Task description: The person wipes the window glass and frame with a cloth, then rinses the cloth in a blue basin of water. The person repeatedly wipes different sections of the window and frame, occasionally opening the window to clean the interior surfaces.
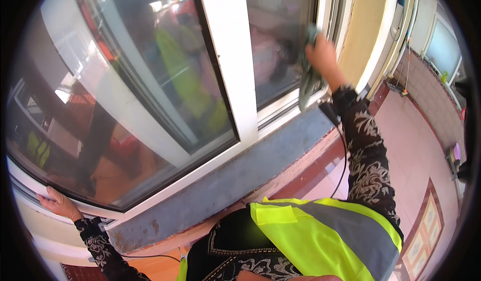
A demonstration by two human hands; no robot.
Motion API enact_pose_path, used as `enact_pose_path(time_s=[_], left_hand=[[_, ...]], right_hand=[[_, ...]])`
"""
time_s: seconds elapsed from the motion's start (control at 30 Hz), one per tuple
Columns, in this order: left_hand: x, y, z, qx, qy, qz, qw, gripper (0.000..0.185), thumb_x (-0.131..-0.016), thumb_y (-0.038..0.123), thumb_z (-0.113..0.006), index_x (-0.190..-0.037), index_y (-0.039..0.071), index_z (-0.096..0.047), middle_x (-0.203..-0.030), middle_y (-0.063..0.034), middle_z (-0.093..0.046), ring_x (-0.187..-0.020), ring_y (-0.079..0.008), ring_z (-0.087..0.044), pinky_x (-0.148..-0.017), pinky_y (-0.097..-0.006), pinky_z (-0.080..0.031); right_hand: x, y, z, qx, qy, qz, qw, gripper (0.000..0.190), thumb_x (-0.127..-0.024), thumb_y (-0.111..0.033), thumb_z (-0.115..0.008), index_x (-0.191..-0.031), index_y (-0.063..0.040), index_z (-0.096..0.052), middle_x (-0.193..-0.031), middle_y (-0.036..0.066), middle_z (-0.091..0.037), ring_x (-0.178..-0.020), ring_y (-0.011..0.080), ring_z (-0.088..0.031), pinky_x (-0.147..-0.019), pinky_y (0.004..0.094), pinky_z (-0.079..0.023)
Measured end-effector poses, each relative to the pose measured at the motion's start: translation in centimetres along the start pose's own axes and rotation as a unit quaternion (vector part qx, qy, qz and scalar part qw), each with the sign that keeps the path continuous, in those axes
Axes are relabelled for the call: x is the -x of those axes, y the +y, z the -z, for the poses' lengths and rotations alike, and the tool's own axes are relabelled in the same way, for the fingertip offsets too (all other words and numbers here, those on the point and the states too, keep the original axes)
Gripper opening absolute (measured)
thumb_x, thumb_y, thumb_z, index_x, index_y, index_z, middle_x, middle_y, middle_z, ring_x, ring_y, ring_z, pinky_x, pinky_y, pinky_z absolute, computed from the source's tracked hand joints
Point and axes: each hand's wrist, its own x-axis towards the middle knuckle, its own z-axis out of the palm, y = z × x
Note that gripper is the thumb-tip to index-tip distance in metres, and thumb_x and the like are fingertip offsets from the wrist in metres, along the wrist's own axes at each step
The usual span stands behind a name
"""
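My right hand [324, 57] grips a green-grey cloth [308, 76], which hangs down beside the right edge of a window pane [280, 40]. The hand is near the white window frame at the upper right. At the lower left, my left hand [60, 205] rests on the bottom corner of a white-framed sliding window sash [161, 196], its fingers on the frame. The dark glass reflects a yellow vest and a red shape. Both of my wrists have black bands with cables running from them.
A blue-grey window ledge [225, 183] runs below the frame. At the right are a pink tiled floor [402, 130], a low brick-patterned wall [432, 81], a long-handled dustpan [395, 87] and a patterned floor inlay [422, 232].
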Motion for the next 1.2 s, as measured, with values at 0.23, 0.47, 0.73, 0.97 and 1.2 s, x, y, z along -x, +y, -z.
enact_pose_path(time_s=[0.23,0.47,0.73,0.97,1.2], left_hand=[[0.1,2.0,0.2,-0.006,-0.009,0.022,1.000,0.072,-0.094,0.044,-0.059,-0.138,-0.010,-0.042,-0.133,-0.0265,-0.050,-0.115,-0.0352,-0.055,-0.100,-0.0386,-0.045],[0.1,2.3,0.0,-0.040,0.004,-0.019,0.999,0.070,-0.093,0.043,-0.059,-0.135,-0.011,-0.046,-0.130,-0.0280,-0.051,-0.114,-0.0369,-0.055,-0.100,-0.0394,-0.044],[0.4,3.6,0.1,0.018,-0.021,-0.004,1.000,0.072,-0.092,0.044,-0.061,-0.135,-0.012,-0.045,-0.130,-0.0281,-0.050,-0.114,-0.0359,-0.054,-0.100,-0.0392,-0.044],[0.4,3.5,0.4,0.010,-0.012,0.008,1.000,0.074,-0.092,0.046,-0.062,-0.136,-0.011,-0.044,-0.131,-0.0262,-0.050,-0.114,-0.0353,-0.055,-0.101,-0.0393,-0.044],[0.4,3.9,0.4,0.009,-0.024,0.018,1.000,0.076,-0.092,0.048,-0.059,-0.136,-0.011,-0.044,-0.134,-0.0263,-0.048,-0.112,-0.0357,-0.056,-0.100,-0.0387,-0.044]], right_hand=[[-2.2,-2.1,-1.8,0.158,0.117,0.123,0.973,0.024,-0.088,-0.008,-0.054,-0.110,0.000,-0.051,-0.113,0.021,-0.055,-0.096,0.0389,-0.065,-0.076,0.0465,-0.057],[13.6,-2.4,-9.3,-0.008,-0.096,-0.122,0.988,0.046,-0.084,-0.023,-0.065,-0.117,0.006,-0.052,-0.120,0.028,-0.053,-0.105,0.0450,-0.061,-0.087,0.0481,-0.053],[12.5,2.4,-9.2,0.035,-0.165,-0.157,0.973,0.034,-0.083,-0.010,-0.059,-0.113,0.004,-0.056,-0.125,0.027,-0.052,-0.110,0.0416,-0.060,-0.090,0.0471,-0.052],[15.8,0.2,-11.0,0.025,-0.137,-0.062,0.988,0.037,-0.082,-0.015,-0.062,-0.113,0.001,-0.050,-0.113,0.025,-0.057,-0.100,0.0429,-0.062,-0.082,0.0496,-0.054],[20.6,-3.5,-7.3,-0.087,-0.258,0.140,0.952,0.048,-0.083,-0.033,-0.068,-0.107,0.004,-0.049,-0.103,0.027,-0.058,-0.093,0.0451,-0.060,-0.079,0.0511,-0.051]])
